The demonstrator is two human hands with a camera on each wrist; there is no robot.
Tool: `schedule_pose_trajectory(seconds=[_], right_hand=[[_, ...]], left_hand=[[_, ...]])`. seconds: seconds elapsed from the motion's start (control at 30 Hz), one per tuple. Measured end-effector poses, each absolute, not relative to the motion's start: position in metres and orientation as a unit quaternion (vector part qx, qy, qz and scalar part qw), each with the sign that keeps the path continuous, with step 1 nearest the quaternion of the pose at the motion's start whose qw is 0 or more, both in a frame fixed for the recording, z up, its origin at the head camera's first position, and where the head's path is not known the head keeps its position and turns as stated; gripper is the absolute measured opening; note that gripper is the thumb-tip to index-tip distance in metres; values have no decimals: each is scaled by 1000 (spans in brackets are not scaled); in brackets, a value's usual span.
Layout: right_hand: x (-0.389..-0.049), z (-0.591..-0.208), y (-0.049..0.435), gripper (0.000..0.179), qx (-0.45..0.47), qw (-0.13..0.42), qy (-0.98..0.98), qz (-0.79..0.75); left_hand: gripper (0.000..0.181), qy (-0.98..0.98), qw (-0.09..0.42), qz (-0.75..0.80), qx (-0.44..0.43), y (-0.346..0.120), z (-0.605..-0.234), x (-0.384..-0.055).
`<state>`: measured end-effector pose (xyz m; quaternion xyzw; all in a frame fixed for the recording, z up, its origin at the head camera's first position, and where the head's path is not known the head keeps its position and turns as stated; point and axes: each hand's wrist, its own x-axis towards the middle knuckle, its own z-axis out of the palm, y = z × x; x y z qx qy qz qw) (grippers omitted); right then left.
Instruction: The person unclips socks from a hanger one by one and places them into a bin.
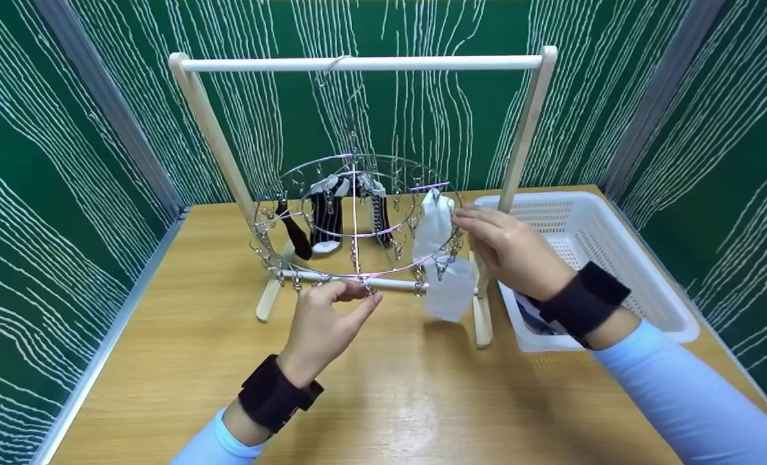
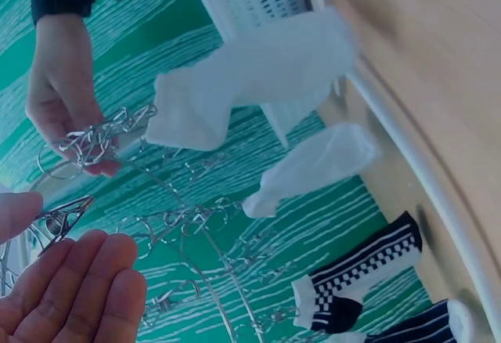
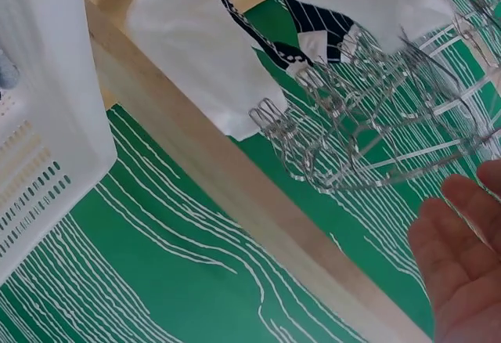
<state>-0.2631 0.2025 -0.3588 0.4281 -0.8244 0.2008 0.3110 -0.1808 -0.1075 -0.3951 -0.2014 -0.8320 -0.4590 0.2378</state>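
Note:
A round metal sock hanger [image 1: 356,219] with many small clips hangs from a stand's crossbar. At its front rim my left hand [image 1: 331,320] pinches a metal clip [image 2: 59,222] between thumb and fingers; no sock is in that clip. My right hand [image 1: 509,248] is at the right rim, fingers fairly straight and beside the clips. Just left of it, two white socks [image 1: 449,294] hang from the hanger, one nearer the front. Toward the back hang a black-and-white striped sock [image 1: 326,216] and a checkered sock [image 2: 368,276]. A dark sock [image 1: 297,236] hangs at the left.
The wooden stand [image 1: 519,135] has a white crossbar [image 1: 422,62] and feet on the wooden table [image 1: 383,400]. At the right sits a white perforated basket [image 1: 671,310] with dark cloth in its near left part. Green walls [image 1: 415,129] with white lines enclose the table.

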Motion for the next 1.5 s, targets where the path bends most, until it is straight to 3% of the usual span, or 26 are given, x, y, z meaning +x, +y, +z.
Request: schedule_pose_trajectory(seconds=[0.33,0.63,0.87,1.03,1.3,1.4,1.5], right_hand=[[-272,-360,197,29,430,274,-844,167],[-275,-361,198,22,462,293,-823,152],[-274,-360,197,19,478,303,-808,164],[-271,-358,196,19,482,307,-801,181],[-268,-355,193,15,493,304,-791,197],[-266,-354,192,15,499,306,-786,199],[-264,-354,189,15,501,305,-784,204]], left_hand=[[12,-837,238,-445,-211,-108,-394,-177],[14,-845,280,-396,-225,-111,-387,-171],[16,-849,335,-326,-247,-116,-387,-166],[18,-839,404,-244,-271,-121,-382,-167],[55,-787,540,-145,-263,-127,-368,-168],[52,-771,551,-137,-290,-123,-361,-168],[36,-767,538,-132,-325,-116,-355,-170]])
